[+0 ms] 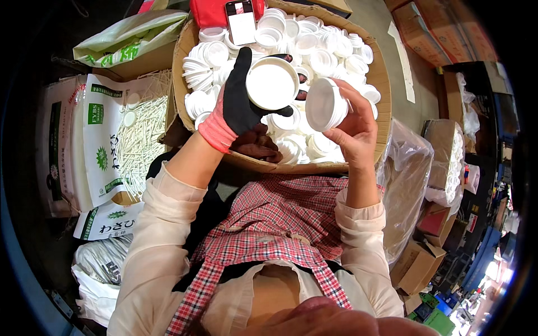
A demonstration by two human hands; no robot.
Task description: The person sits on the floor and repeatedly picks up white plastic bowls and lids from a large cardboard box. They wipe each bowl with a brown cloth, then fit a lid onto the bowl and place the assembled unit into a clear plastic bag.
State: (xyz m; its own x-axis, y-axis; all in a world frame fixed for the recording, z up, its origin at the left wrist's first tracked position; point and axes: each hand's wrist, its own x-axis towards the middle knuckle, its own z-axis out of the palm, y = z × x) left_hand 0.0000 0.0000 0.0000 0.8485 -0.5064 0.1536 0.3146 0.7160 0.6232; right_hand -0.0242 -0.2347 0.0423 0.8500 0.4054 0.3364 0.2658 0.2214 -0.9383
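Observation:
My left hand, in a black glove with a red cuff, holds a round white plastic lid, its face turned up toward me. Dark fingertips show past the lid's far right edge. Bare and curled, my right hand grips a short stack of white lids by the rims, tilted on edge just right of the left hand. Both hands are over a big cardboard box heaped with similar white lids. A brownish shape under my left wrist is hard to make out.
At the box's far edge lie a phone and a red pouch. Left of it, printed white bags surround many thin white sticks. On the right are clear plastic wrap, a bag of stacked white pieces and cardboard cartons.

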